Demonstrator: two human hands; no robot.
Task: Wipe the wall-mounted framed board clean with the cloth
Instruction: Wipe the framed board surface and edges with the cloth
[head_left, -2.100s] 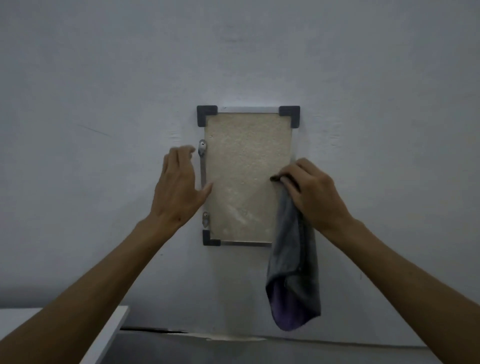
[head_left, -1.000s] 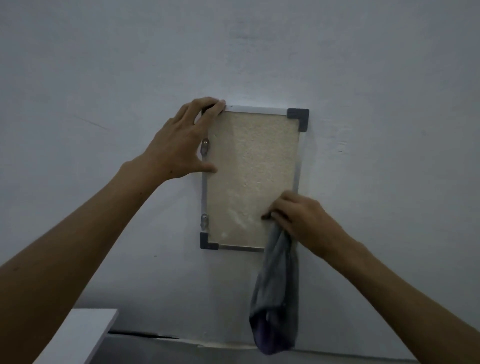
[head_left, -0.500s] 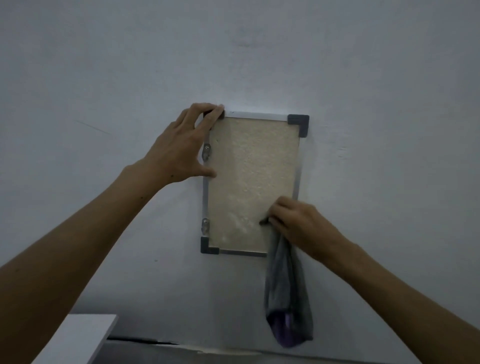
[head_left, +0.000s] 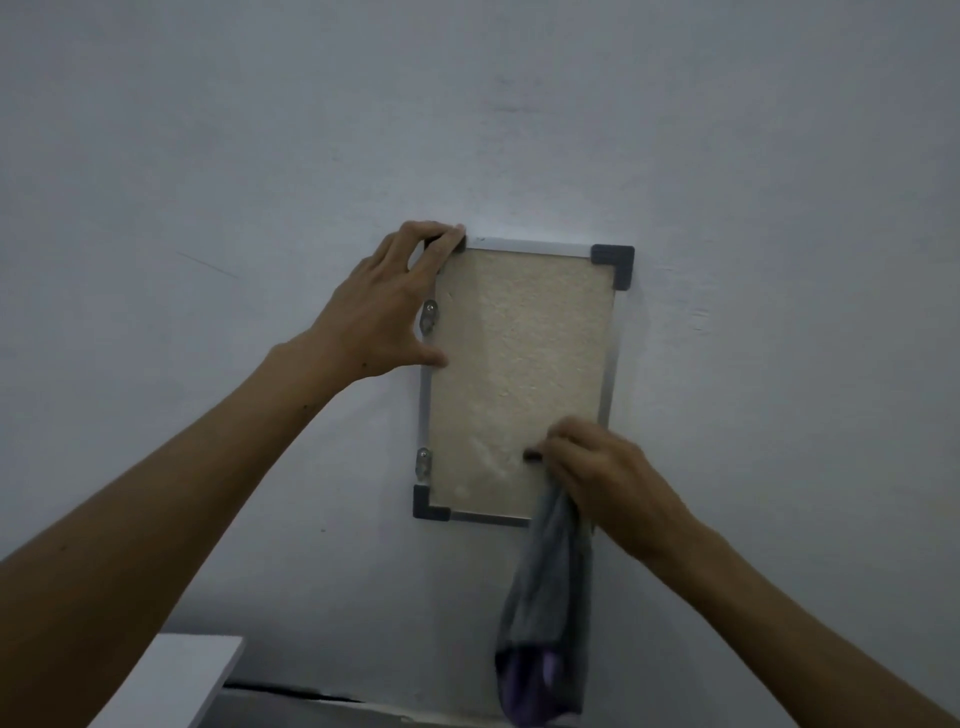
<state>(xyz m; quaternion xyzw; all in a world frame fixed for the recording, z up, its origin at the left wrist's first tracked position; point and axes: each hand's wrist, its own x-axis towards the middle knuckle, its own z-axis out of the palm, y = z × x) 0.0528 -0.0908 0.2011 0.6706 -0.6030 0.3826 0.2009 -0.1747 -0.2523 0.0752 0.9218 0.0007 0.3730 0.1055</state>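
Note:
A beige framed board (head_left: 519, 364) with a thin metal rim and dark corner caps hangs on the pale wall. My left hand (head_left: 384, 312) grips its upper left corner, fingers curled over the top edge and thumb on the left rim. My right hand (head_left: 602, 478) holds a grey cloth (head_left: 545, 613) bunched against the board's lower right part. The rest of the cloth hangs down below the frame, with a purple fold at its bottom. The lower right corner cap is hidden behind my hand and the cloth.
Two metal mounting clips (head_left: 429, 317) sit on the frame's left rim. A white shelf or table corner (head_left: 176, 680) juts in at the lower left. A dark crack (head_left: 291, 693) runs along the base of the wall.
My left hand went from the frame's left side up to its top left corner and stays there. My right hand with the cloth slid down the board's right side to the lower part.

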